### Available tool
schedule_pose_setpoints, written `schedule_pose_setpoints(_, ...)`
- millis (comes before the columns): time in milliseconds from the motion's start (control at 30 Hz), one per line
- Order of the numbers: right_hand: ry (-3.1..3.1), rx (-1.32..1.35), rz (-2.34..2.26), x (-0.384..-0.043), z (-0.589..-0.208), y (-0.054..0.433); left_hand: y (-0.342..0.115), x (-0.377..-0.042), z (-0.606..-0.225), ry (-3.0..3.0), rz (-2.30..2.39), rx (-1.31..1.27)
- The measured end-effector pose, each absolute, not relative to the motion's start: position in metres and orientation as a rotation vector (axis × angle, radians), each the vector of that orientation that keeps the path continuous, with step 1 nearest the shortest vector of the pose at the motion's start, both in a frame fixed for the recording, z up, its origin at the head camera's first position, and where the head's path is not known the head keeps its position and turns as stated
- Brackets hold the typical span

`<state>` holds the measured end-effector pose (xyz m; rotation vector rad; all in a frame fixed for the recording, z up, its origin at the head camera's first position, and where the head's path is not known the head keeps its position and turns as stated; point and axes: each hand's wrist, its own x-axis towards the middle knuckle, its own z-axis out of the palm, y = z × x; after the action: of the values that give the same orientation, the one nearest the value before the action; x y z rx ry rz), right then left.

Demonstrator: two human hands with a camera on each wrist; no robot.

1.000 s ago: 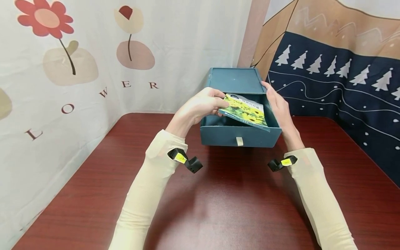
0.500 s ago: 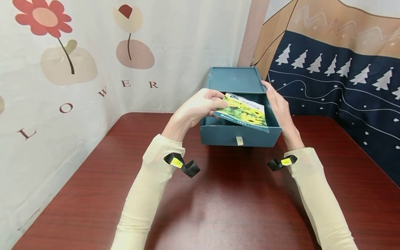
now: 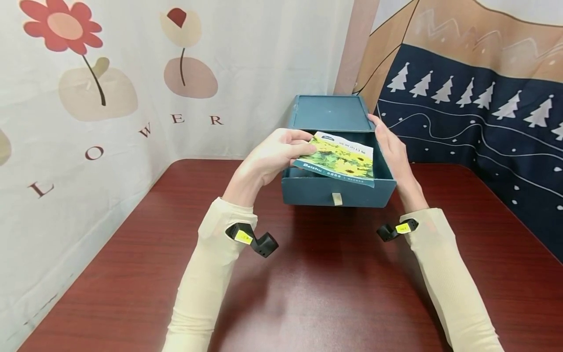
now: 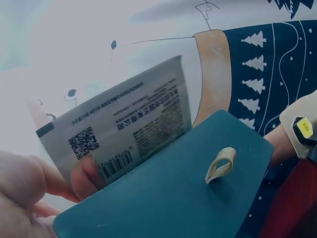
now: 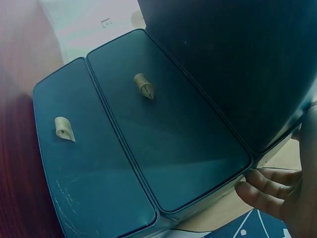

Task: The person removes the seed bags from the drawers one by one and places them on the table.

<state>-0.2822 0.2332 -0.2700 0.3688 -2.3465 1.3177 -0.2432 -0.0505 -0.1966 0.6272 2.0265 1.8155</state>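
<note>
In the head view my left hand (image 3: 274,155) pinches the left edge of a seed packet (image 3: 343,156) printed with yellow sunflowers. The packet slants over the pulled-out top drawer (image 3: 308,193) of a teal drawer cabinet (image 3: 332,112), its right end just inside the opening. On the packet's back (image 4: 119,116), the left wrist view shows a QR code and a barcode, with fingertips beside them. My right hand (image 3: 393,154) rests along the right side of the cabinet and drawer. Its fingers (image 5: 262,191) touch the cabinet's side in the right wrist view. The drawer's inside is mostly hidden.
Two closed drawers (image 5: 168,134) with cream pull tabs (image 5: 63,128) lie below the open one. The cabinet stands at the back of a dark red table (image 3: 308,293). Behind it hang a flower-print curtain (image 3: 264,58) and a navy tree-print cloth (image 3: 462,112).
My left hand has drawn the packet a little to the left and down, and more of its lower band shows. My right hand and the drawer have stayed in place.
</note>
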Motion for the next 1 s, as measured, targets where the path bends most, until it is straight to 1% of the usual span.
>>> schedule_pose_setpoints(1000, -2.331, 0.362, 1.278, -0.284, -0.27, 0.233, -0.072, -0.238, -0.2, 1.878, 2.055, 0.573)
